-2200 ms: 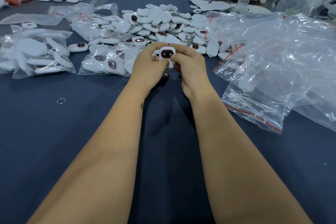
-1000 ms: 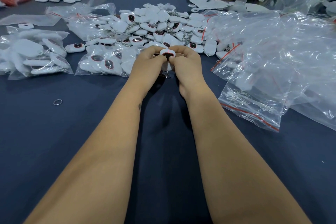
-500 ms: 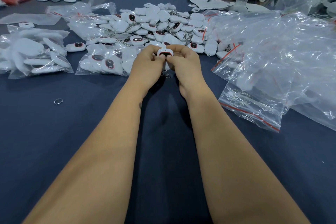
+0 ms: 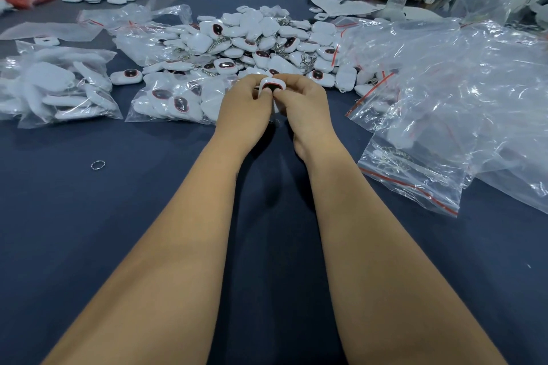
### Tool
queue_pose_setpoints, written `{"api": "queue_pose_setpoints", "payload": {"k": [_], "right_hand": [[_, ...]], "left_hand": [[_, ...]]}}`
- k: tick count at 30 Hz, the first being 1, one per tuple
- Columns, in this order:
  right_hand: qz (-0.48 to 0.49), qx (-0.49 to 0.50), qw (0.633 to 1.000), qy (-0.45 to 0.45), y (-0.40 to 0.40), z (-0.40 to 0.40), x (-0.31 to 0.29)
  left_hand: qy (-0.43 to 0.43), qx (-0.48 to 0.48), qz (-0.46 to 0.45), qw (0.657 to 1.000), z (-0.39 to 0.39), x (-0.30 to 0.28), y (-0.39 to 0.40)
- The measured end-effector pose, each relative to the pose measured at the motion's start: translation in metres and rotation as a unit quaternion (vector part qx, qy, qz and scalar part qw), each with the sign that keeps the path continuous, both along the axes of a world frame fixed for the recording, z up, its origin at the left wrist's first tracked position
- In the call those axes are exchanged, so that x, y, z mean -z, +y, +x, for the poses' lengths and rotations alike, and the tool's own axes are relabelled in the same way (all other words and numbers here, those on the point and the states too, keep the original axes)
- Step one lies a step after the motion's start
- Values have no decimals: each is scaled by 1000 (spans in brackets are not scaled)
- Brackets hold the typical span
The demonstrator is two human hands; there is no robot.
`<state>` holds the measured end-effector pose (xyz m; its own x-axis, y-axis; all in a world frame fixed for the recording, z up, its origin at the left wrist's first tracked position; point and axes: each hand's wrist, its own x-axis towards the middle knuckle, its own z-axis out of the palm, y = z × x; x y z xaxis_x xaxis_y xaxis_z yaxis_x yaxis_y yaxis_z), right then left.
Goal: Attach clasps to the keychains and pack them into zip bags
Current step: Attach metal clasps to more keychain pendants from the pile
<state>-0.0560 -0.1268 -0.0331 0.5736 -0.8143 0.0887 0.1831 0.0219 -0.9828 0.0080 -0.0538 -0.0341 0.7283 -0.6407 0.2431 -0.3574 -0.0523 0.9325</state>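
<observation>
Your left hand [image 4: 246,98] and right hand [image 4: 299,101] are together above the dark blue cloth-covered counter [image 4: 118,216], both pinching one small white plastic keychain with a dark red-rimmed oval face [image 4: 270,86] between their fingertips. It sits at the meeting point of your thumbs, face tilted toward you. Just beyond lies the loose heap of matching white keychains [image 4: 255,38]; filled clear zip bags [image 4: 175,98] lie to the left, empty red-striped zip bags [image 4: 415,175] to the right.
</observation>
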Motion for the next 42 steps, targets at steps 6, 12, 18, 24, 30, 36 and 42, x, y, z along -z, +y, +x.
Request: {"api": "queue_pose_setpoints", "payload": {"k": [6,12,18,24,30,36,42], "right_hand": [[52,41,994,-84,-1,3,-1],[169,-5,971,-168,1,1,-6],[221,-21,958,-179,4,-2,-8],[233,-2,959,-162,5,0,-8],[126,32,991,-39,7,3,-4],[-45,-29,994,91,10,6,1],[-78,36,992,89,9,3,-1]], "left_hand": [[-283,-181,41,941,-1,-7,8],[-306,-132,301,894,-9,-4,9],[-265,-134,224,928,-19,-3,3],[-45,-143,47,988,-20,-3,2],[-6,-182,-74,980,-20,-3,-4],[-38,-161,-116,979,-25,-4,-4],[-92,-120,-12,988,-27,-6,-4]]}}
